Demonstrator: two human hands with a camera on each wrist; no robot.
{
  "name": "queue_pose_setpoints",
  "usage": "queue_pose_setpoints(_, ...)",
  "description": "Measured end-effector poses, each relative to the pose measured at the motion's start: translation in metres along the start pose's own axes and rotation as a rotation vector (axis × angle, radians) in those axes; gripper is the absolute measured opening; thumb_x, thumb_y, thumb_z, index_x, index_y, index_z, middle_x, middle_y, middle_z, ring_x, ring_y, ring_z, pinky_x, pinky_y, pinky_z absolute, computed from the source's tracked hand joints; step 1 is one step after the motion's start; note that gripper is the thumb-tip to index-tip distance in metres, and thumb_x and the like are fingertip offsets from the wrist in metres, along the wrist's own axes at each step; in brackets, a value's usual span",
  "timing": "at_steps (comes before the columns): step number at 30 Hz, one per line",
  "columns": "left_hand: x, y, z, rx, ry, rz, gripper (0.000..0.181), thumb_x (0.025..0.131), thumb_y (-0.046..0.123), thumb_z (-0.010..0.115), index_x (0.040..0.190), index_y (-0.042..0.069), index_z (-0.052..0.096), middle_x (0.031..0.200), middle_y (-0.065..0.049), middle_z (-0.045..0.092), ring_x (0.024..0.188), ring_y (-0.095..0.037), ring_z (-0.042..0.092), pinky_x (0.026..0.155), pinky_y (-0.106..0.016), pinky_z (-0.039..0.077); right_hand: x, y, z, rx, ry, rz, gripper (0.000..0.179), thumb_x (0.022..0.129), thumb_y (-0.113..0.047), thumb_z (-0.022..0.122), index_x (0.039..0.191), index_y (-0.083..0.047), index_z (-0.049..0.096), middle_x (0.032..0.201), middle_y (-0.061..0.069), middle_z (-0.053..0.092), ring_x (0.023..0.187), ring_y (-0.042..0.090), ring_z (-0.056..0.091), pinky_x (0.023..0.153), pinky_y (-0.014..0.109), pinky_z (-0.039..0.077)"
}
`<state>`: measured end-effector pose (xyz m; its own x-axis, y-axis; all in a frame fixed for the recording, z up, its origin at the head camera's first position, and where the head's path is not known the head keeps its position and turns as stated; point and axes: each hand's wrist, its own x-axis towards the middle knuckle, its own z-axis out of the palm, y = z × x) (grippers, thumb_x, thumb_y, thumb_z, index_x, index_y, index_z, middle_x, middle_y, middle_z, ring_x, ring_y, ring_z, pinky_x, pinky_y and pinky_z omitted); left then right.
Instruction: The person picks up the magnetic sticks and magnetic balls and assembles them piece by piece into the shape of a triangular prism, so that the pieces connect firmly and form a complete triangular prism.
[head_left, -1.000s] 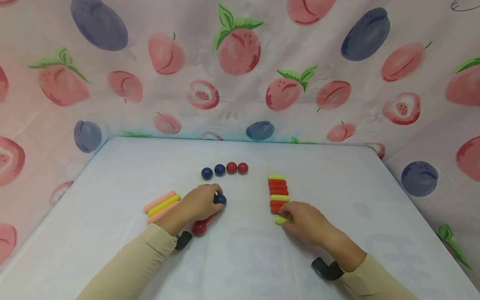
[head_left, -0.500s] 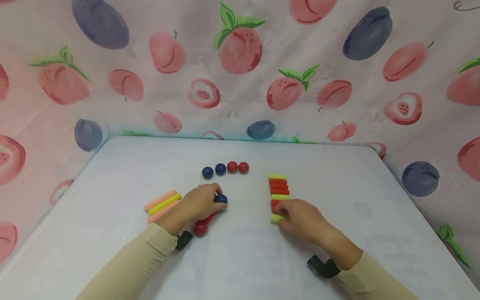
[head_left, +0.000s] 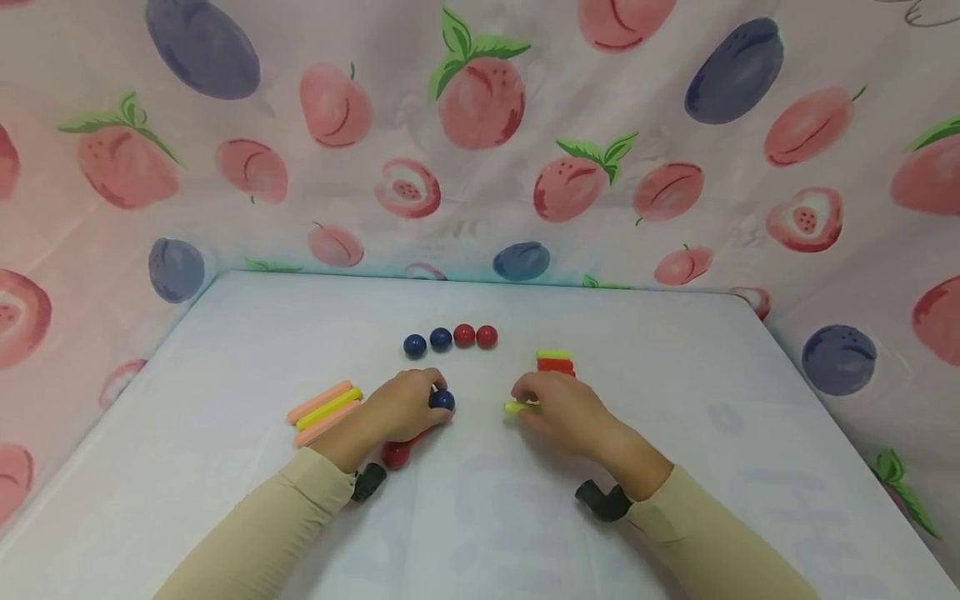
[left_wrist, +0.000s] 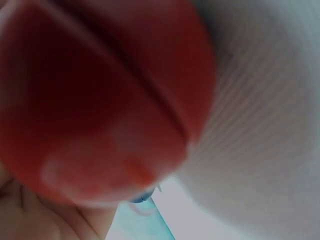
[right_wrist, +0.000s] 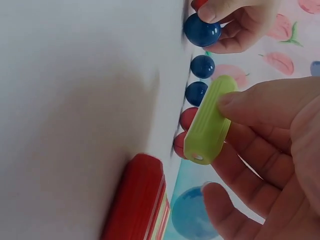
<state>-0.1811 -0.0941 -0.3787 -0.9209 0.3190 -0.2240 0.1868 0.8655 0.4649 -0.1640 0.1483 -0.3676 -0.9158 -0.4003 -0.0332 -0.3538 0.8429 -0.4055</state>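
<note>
My left hand [head_left: 401, 404] grips a toy piece that has a blue ball [head_left: 442, 401] at its far end, a short red rod and a red ball [head_left: 395, 455] at its near end. That red ball, with a groove across it, fills much of the left wrist view. Between thumb and fingers, my right hand [head_left: 573, 412] pinches a short yellow-green plastic rod [right_wrist: 210, 122], ridged, with a small hole in its end. This rod is held off the table, to the right of the blue ball and apart from it.
Two blue balls [head_left: 441, 338] and two red balls [head_left: 464, 336] line up farther back. Short red rods [head_left: 555, 365] and a yellow-green one lie stacked in a column, partly behind my right hand. At left are longer peach rods [head_left: 318, 402] and a yellow rod [head_left: 330, 408].
My right hand has picked the yellow-green rod from the near end of the column and carried it leftward and away from me. The left hand has barely moved.
</note>
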Motion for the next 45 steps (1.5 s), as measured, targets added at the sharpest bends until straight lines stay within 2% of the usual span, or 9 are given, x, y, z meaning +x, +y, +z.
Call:
queue_pose_setpoints(11,0.001,0.000,0.001,-0.012,-0.001,0.003,0.044,0.087,0.027,0.080,0.122,0.005,0.064,0.102,-0.005,0.065,0.092,-0.020,0.059,0.089,-0.040,0.052,0.027,-0.007,0.006,0.053,-0.043,0.054,0.026,0.091,-0.016,0.075,0.116,-0.013,0.069,0.109,0.000,0.069,0.108,0.019,0.063,0.096,0.037,0.051)
queue_pose_setpoints(16,0.002,-0.001,0.002,-0.026,0.004,0.011,0.045,0.085,0.028,0.082,0.119,0.005,0.065,0.097,-0.003,0.064,0.088,-0.019,0.057,0.087,-0.038,0.051,0.034,-0.011,0.010,0.065,-0.065,0.033,0.026,0.091,-0.017,0.075,0.116,-0.013,0.068,0.108,0.000,0.068,0.105,0.019,0.062,0.095,0.037,0.052)
queue_pose_setpoints(28,0.000,-0.001,0.002,-0.054,0.007,0.031,0.043,0.083,0.027,0.083,0.116,0.005,0.067,0.093,-0.001,0.064,0.085,-0.017,0.057,0.084,-0.037,0.051,0.039,-0.022,0.019,0.036,-0.095,-0.026,0.026,0.092,-0.015,0.074,0.117,-0.013,0.068,0.107,0.000,0.068,0.102,0.019,0.061,0.093,0.036,0.052)
queue_pose_setpoints(45,0.001,0.000,0.004,-0.076,0.002,0.046,0.040,0.083,0.025,0.084,0.115,0.006,0.068,0.095,0.000,0.064,0.086,-0.016,0.057,0.087,-0.036,0.052,0.041,-0.033,0.023,-0.002,-0.121,-0.022,0.024,0.094,-0.015,0.071,0.118,-0.014,0.068,0.105,-0.002,0.068,0.099,0.017,0.060,0.092,0.033,0.052)
